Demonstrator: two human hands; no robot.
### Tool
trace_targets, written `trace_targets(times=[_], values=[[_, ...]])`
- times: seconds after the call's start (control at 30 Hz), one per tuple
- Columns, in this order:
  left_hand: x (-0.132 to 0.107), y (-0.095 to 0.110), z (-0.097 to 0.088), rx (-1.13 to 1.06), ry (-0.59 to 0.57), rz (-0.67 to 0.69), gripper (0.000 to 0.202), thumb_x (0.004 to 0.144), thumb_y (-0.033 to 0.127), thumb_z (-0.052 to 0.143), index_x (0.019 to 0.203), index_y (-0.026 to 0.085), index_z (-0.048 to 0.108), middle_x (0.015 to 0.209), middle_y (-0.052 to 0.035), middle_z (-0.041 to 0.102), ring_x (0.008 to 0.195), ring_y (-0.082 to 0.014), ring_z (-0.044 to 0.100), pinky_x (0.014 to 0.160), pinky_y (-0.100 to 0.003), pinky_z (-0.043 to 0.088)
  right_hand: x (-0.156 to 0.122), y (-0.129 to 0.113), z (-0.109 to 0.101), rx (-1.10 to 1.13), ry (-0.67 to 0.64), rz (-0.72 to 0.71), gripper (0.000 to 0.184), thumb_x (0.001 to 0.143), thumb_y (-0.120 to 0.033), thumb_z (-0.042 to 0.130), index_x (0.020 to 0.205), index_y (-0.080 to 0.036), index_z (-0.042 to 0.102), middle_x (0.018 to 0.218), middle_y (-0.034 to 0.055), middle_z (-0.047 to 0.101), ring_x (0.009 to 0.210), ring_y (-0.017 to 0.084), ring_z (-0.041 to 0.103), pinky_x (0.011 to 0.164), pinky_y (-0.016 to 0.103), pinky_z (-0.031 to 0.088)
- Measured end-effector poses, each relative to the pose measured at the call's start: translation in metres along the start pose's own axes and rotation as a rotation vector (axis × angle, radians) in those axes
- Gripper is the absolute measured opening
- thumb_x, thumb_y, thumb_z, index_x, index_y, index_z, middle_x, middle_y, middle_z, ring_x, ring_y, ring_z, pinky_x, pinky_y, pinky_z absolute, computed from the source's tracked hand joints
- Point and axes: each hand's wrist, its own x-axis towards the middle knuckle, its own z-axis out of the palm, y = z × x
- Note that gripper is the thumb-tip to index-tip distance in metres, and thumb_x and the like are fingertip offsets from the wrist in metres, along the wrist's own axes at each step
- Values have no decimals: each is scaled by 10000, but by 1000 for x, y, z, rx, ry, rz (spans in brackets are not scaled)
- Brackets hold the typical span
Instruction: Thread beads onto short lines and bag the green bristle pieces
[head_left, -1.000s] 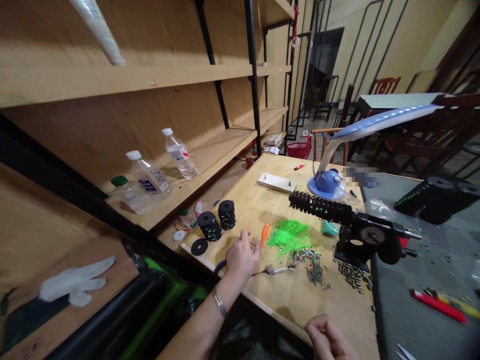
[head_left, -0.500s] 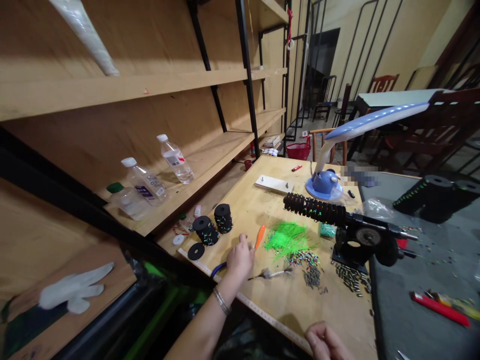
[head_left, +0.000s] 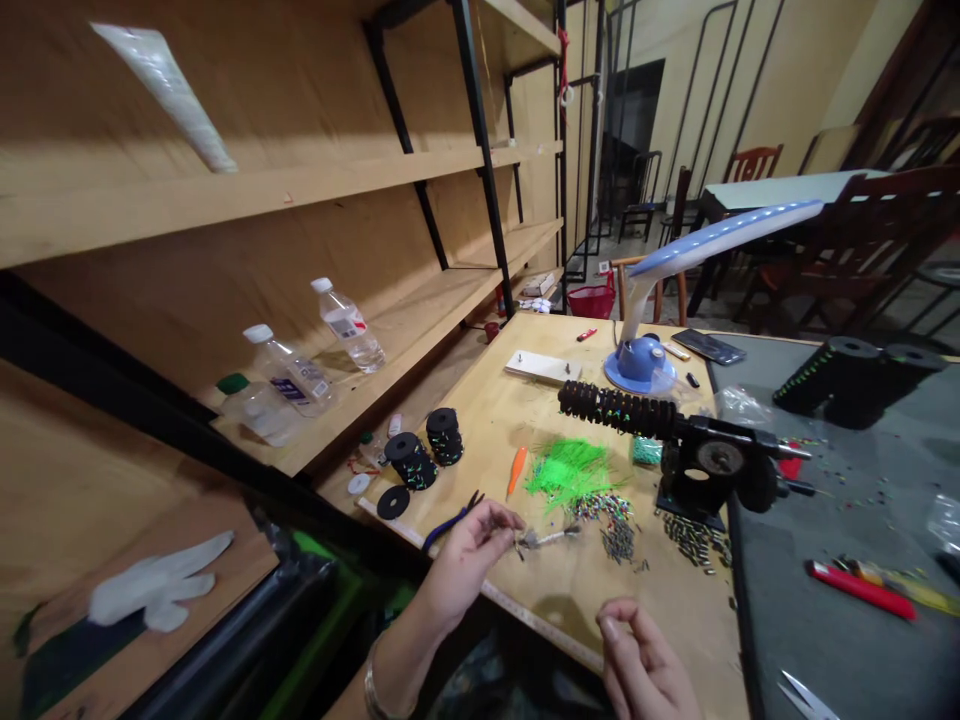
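Note:
My left hand (head_left: 469, 560) hangs over the wooden table's near edge, its fingertips pinched beside a small feathered metal piece (head_left: 547, 538). Whether it holds anything is too small to tell. Just behind it lie blue-handled pliers (head_left: 450, 528). My right hand (head_left: 641, 665) is curled near the table's front edge, thumb and forefinger close together. Ahead of my hands are an orange-handled tool (head_left: 516, 470), a heap of bright green strands (head_left: 568, 472), scattered small beads (head_left: 600, 505), and black beaded spools (head_left: 410, 460).
A black clamp (head_left: 701, 465) holds a beaded black rod (head_left: 619, 410) on the wooden table (head_left: 570, 590). A blue desk lamp (head_left: 639, 365) stands behind it. To the right is a grey surface (head_left: 825, 540) with scissors (head_left: 806, 700). Wooden shelves (head_left: 360, 330) with plastic bottles (head_left: 349, 325) rise at left.
My left hand has lifted off the table and moved right, uncovering the pliers. My right hand has risen slightly. The view has drifted, shifting the scene slightly left and up.

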Motion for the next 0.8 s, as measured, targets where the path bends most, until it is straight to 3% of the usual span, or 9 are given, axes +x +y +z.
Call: trace_targets(times=[0.17, 0.3, 0.43, 0.6, 0.8], values=[[-28, -11, 29, -118, -193, -168, 370, 758, 487, 748, 831, 188, 542, 712, 11, 607, 702, -143, 562, 712, -279, 452, 7, -5, 12, -80, -88, -75, 546, 795, -722, 602, 891, -193, 506, 420, -117, 344, 385, 51, 284, 411, 163, 204], [-41, -30, 46, -106, -169, -203, 388, 757, 510, 739, 819, 196, 520, 713, 47, 507, 625, -103, 457, 599, -238, 402, 11, 4, 16, -77, -117, -59, 595, 758, -772, 586, 886, -199, 488, 412, -126, 337, 356, 54, 278, 379, 160, 185], [-47, -41, 52, -47, -142, -158, 318, 794, 446, 714, 793, 185, 532, 774, 20, 523, 718, -122, 477, 656, -246, 402, 7, 4, 16, -66, -92, -32, 638, 713, -795, 606, 897, -193, 503, 401, -129, 334, 353, 60, 284, 380, 166, 196], [-50, -40, 57, -40, -142, -160, 297, 792, 416, 714, 765, 183, 532, 764, 3, 533, 756, -151, 503, 714, -279, 425, 2, -2, 14, -96, -125, -14, 656, 705, -793, 614, 912, -178, 516, 422, -121, 355, 375, 63, 302, 401, 172, 208], [-53, -38, 61, -117, -171, -213, 374, 763, 482, 739, 732, 186, 512, 687, 31, 514, 654, -121, 471, 638, -257, 397, 1, 3, 12, -88, -133, -8, 599, 735, -765, 616, 827, -185, 496, 457, -106, 380, 398, 58, 304, 407, 176, 209]])
